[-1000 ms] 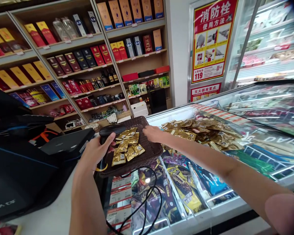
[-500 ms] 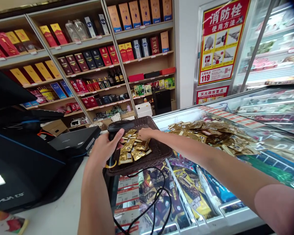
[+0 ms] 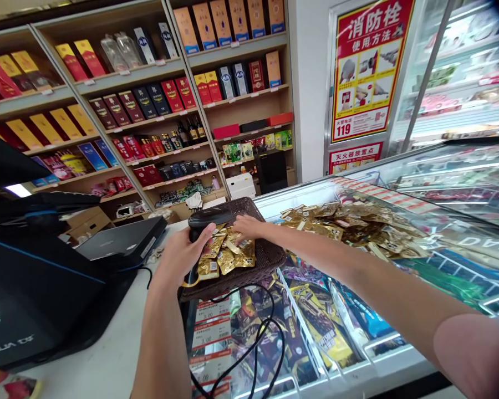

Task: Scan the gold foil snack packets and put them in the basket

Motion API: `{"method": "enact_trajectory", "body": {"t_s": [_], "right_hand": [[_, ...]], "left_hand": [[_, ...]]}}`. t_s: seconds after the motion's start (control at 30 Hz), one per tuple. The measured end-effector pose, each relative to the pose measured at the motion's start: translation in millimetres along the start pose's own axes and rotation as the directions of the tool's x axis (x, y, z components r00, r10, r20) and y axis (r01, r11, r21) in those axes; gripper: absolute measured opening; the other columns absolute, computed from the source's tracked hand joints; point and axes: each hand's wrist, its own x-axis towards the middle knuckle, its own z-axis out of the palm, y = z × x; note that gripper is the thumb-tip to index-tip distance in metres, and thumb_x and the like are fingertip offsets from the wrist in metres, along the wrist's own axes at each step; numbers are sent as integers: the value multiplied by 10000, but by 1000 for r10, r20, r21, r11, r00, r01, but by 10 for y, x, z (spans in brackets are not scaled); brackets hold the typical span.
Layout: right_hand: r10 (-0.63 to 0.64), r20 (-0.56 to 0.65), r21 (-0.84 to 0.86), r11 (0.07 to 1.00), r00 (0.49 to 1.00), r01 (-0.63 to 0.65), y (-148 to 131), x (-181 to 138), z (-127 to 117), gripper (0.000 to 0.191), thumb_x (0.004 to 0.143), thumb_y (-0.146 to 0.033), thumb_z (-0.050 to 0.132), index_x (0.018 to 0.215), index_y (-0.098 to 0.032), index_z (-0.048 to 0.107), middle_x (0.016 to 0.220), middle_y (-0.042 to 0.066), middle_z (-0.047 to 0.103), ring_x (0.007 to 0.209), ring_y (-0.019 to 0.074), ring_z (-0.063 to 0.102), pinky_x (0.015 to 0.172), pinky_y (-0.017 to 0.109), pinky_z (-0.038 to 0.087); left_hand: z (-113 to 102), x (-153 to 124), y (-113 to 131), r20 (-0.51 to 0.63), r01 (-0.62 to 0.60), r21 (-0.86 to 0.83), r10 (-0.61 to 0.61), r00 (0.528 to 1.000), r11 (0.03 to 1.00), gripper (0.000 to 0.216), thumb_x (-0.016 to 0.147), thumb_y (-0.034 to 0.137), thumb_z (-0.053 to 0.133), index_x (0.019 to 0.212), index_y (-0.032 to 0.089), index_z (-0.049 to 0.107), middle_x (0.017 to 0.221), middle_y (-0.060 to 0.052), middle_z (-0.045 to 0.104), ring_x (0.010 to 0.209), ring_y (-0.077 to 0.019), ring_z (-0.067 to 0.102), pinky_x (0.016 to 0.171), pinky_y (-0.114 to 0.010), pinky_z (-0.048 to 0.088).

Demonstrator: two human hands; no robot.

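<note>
My left hand (image 3: 183, 252) is wrapped round the handle of a black barcode scanner (image 3: 208, 216), whose head lies over the back left of a dark brown woven basket (image 3: 270, 254). A pile of small gold foil packets (image 3: 227, 260) fills the basket's middle. My right hand (image 3: 248, 227) reaches in from the right, its curled fingers down on a gold packet at the pile's far side; the fingertips are partly hidden. To the right, a larger heap of gold packets (image 3: 357, 224) lies on the freezer's glass top.
A glass-topped freezer (image 3: 324, 346) with bagged ice creams stands under the basket. A black cable (image 3: 258, 332) loops across its front. On the left, a white counter (image 3: 108, 338) bears a black checkout terminal (image 3: 37, 293). Shelves of boxed bottles (image 3: 128, 105) line the back.
My right hand has shifted slightly within the basket, and packets beneath it have moved a little. My left hand still grips the scanner. The view has turned slightly right.
</note>
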Motion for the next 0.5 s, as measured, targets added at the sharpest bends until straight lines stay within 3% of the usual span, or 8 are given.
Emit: {"method": "enact_trajectory", "body": {"t_s": [0.1,0.23,0.33,0.5], "right_hand": [[104,-152,154,985,983,-80,-78,-154,-147,217,900,-373,506,1013,-229,622,994,57,641,961,213,531,741,267,352],[395,-270,508,833,878,-219,-65,-615,-430,288,944,-421,355,960,-216,556,815,7,590,713,144,517,597,221,313],[526,-233,623,726,818,-290,34,-1098,-606,364,904,-502,380,811,-179,519,678,-18,487,608,119,434,548,217,274],[545,-59,705,616,836,-352,271,-1726,-769,379,821,-534,486,717,-170,510,603,-45,420,570,104,372,537,218,254]], "left_hand": [[61,-2,38,21,-20,5,19,1000,1000,529,676,644,612,872,155,663,813,-79,730,702,-232,693,590,-257,506],[187,-39,158,-50,-60,-94,56,997,994,530,673,637,622,875,148,653,822,-79,727,684,-222,689,611,-267,514],[297,-85,259,-43,-77,-183,71,997,980,547,678,634,620,905,138,641,864,-97,725,679,-218,687,596,-267,514],[497,-153,354,40,-122,-141,129,991,982,519,690,625,608,890,148,645,865,-96,726,702,-236,689,588,-273,508]]}}
